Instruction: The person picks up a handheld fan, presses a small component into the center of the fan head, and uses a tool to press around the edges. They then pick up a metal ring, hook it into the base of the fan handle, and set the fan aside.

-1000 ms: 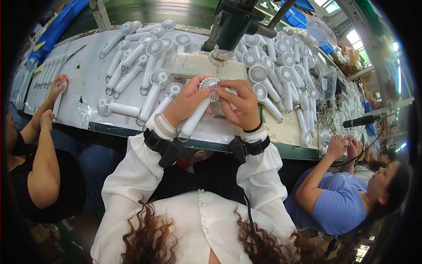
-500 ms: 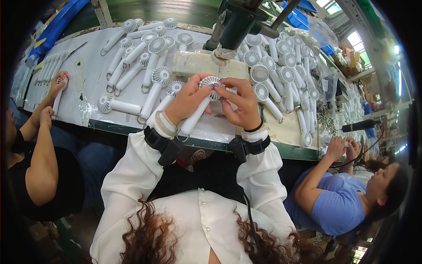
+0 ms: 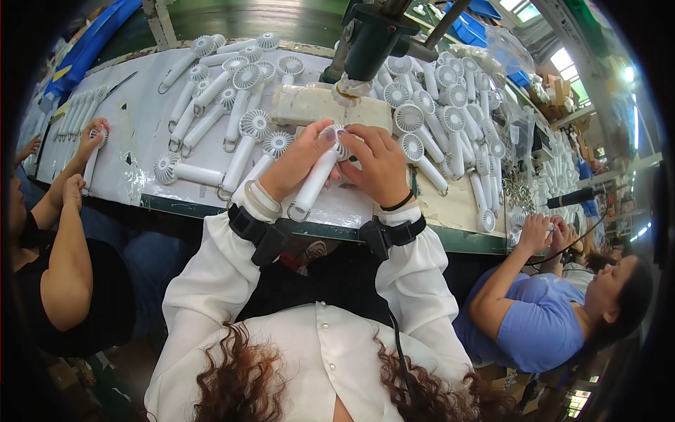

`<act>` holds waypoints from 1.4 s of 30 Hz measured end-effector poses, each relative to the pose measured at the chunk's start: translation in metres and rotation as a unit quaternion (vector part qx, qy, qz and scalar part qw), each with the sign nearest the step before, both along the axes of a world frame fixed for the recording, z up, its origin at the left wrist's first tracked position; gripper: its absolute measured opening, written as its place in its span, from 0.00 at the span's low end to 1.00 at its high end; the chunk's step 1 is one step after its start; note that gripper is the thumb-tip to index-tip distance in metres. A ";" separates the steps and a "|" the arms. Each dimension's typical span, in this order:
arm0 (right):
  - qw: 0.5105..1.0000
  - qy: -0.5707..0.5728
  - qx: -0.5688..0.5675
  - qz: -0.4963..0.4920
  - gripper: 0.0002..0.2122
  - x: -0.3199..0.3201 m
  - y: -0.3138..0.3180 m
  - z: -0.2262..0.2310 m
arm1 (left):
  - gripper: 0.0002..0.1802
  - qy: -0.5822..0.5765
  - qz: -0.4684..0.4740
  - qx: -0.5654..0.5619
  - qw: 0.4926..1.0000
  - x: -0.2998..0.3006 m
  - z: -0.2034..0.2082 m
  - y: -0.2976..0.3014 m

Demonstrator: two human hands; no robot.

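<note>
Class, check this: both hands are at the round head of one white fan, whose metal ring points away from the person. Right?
No: the ring points toward the person, as the head view shows. The left hand and right hand are at the round head of the white fan.

Right hand (image 3: 380, 165): closer over fan head (image 3: 340, 145), covering more | another person's hand (image 3: 29, 149): now visible far left

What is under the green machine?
A cream block shows below the green machine. The left hand and right hand cover parts of its near edge; anything beneath the block cannot be seen.
</note>
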State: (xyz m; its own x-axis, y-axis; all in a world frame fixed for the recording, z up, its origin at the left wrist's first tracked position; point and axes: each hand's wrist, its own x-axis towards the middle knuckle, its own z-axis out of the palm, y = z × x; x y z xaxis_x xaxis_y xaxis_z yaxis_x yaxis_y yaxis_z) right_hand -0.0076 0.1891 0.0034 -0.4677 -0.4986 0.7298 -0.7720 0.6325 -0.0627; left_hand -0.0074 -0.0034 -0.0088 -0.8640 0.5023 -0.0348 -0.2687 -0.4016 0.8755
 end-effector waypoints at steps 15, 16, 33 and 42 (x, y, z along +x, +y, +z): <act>0.997 0.017 0.041 -0.071 0.24 -0.028 0.000 -0.025 | 0.31 0.109 0.096 -0.250 0.957 0.027 -0.028 0.012; 0.997 0.006 0.039 -0.070 0.24 -0.027 0.002 -0.026 | 0.30 0.109 0.100 -0.255 0.956 0.025 -0.031 0.016; 0.992 0.052 -0.108 -0.031 0.17 -0.034 0.034 0.033 | 0.29 0.071 0.132 -0.271 0.951 0.009 -0.035 0.017; 0.491 -0.465 -0.492 0.548 0.27 -0.154 0.042 0.177 | 0.27 0.038 0.120 -0.293 0.948 -0.009 -0.029 0.018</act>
State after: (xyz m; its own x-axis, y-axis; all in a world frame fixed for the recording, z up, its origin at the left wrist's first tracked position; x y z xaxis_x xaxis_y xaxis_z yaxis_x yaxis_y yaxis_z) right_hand -0.1615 0.2309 0.1801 -0.6717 -0.4422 0.5943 0.0367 -0.8211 -0.5695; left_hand -0.0161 0.0141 -0.0378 -0.9623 0.2045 -0.1794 -0.1577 0.1180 0.9804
